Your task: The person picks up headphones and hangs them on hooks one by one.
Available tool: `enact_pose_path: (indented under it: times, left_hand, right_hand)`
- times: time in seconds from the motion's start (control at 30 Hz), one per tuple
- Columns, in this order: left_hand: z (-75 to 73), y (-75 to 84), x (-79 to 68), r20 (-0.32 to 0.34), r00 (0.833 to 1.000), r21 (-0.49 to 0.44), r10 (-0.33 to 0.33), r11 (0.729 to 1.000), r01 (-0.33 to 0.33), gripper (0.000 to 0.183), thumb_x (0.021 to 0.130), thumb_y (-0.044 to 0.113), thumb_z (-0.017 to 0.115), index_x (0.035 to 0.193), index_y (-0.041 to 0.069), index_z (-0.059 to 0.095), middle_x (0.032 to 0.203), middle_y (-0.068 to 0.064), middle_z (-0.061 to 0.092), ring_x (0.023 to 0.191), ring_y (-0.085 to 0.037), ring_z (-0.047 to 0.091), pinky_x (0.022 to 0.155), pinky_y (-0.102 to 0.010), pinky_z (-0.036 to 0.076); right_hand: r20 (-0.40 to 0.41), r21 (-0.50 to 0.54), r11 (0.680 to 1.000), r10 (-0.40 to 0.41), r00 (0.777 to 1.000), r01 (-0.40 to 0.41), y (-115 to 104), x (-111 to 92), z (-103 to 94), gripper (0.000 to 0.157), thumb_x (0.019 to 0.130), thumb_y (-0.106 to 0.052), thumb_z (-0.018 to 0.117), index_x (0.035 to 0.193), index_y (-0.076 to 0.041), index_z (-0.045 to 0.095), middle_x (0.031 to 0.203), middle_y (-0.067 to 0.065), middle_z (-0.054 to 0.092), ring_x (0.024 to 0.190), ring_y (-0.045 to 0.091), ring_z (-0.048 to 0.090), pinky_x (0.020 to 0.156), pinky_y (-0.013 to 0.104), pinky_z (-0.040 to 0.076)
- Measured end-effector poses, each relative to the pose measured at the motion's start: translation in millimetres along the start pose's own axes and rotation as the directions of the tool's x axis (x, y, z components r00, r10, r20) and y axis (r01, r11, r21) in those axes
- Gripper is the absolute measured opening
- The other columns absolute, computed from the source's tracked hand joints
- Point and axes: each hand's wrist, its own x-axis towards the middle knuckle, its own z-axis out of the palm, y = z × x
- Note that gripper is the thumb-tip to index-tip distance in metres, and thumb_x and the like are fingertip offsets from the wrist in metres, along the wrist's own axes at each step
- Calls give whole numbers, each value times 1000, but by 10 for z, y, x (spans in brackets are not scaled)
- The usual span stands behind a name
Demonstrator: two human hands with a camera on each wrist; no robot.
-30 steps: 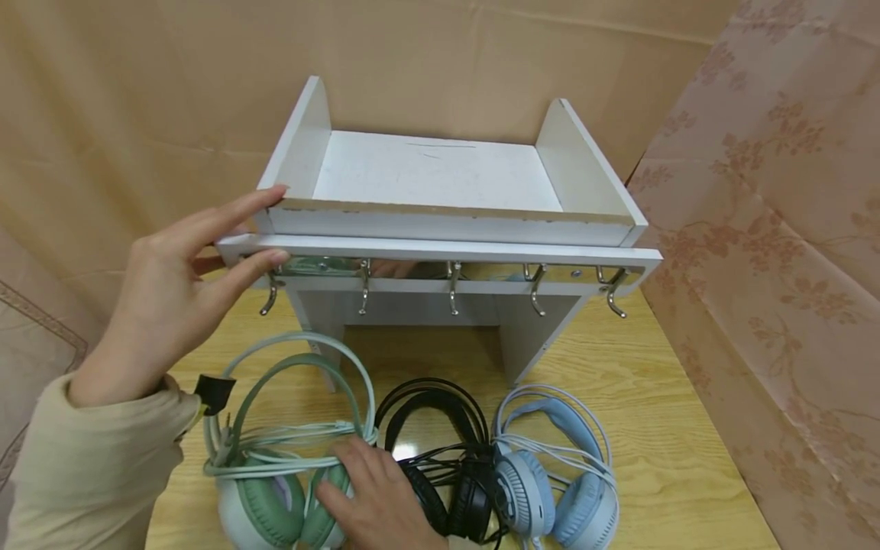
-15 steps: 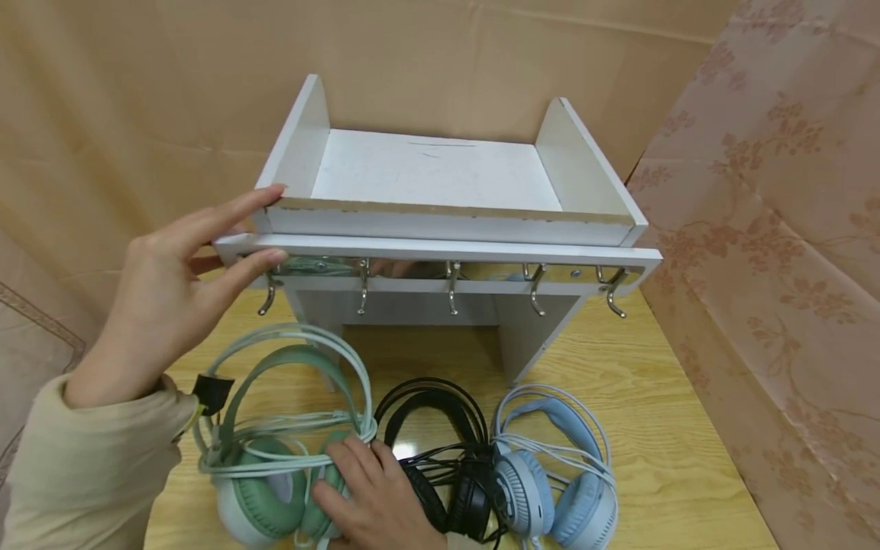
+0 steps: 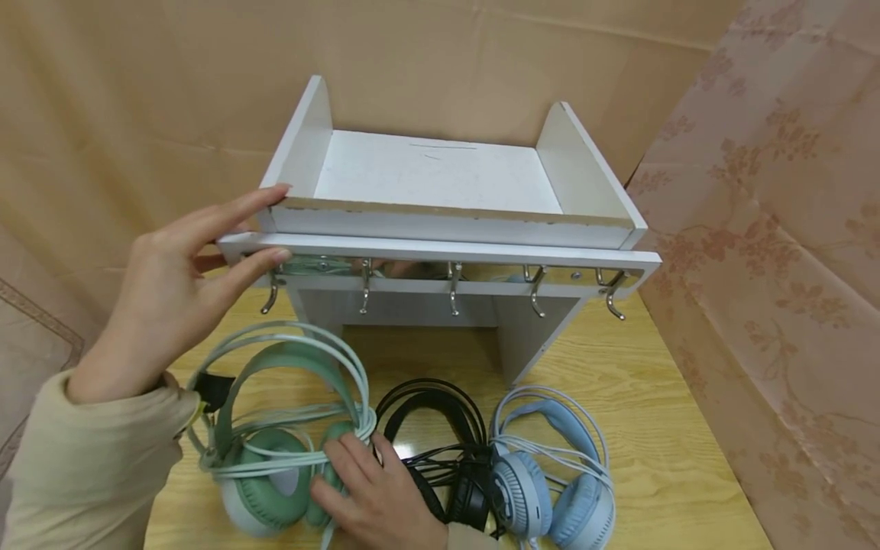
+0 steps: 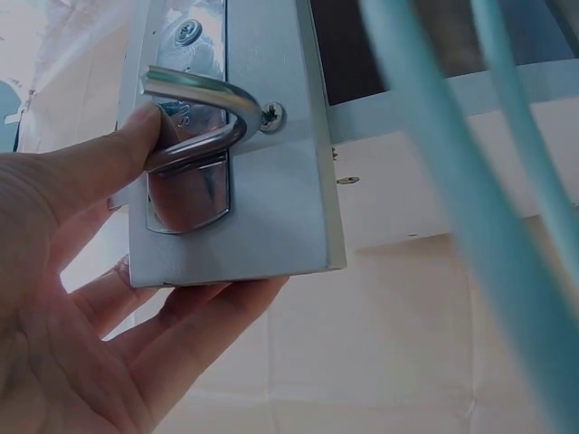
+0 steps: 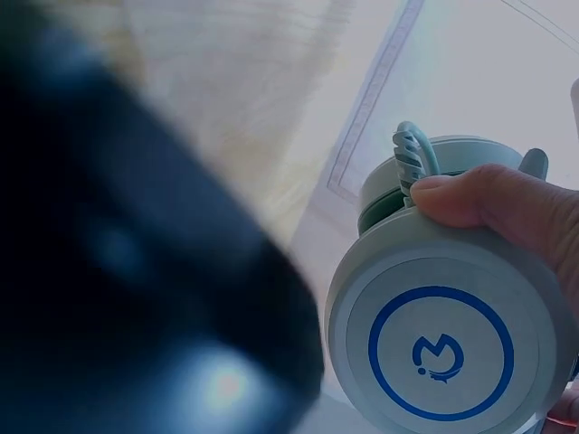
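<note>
L grip (image 3: 172,283) pinching rack (image 3: 440,251) end; R grip (image 3: 378,489) pinching green headset (image 3: 275,485) by earcup (image 5: 441,353); blk headset (image 3: 470,496) & blue headset (image 3: 528,493) nearby on surface (image 3: 667,443).

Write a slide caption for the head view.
Left hand grips a white shelf with metal hooks; right hand holds pale green headphones beside black headphones and blue headphones.

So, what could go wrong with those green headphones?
Maybe three things. The cable looped round the green headphones could catch on the leftmost hook if they're lifted. They might bump the black headphones close beside them. And the fingers of the left hand grip the white rack right by that hook, so they could get knocked.
</note>
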Motion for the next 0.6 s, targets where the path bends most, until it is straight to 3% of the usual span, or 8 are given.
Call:
enact_pose_path:
  times: [0.17,0.37,0.6]
  left_hand:
    - [1,-4,-1,-8,1000,10,-2,1000,2,60,79,8,72,129,34,54,111,-9,65,85,16,52,75,4,43]
    - [1,-12,-6,-17,1000,21,-6,1000,6,61,77,8,74,128,35,55,109,3,64,84,14,53,75,5,42]
    - [1,-2,3,-8,1000,11,0,1000,0,61,78,7,73,129,35,53,115,-10,64,85,16,53,75,4,43]
  right_hand:
    - [38,-45,998,-31,999,33,86,13,-67,25,100,-12,33,87,-23,51,107,-1,57,98,14,51,73,27,52]
    - [42,-95,990,-97,994,101,175,30,-102,23,99,-14,34,87,-24,52,108,-2,56,101,13,51,78,28,54]
    - [48,-134,978,-152,987,157,242,34,-129,22,97,-11,36,89,-24,52,109,-2,55,102,13,51,79,29,53]
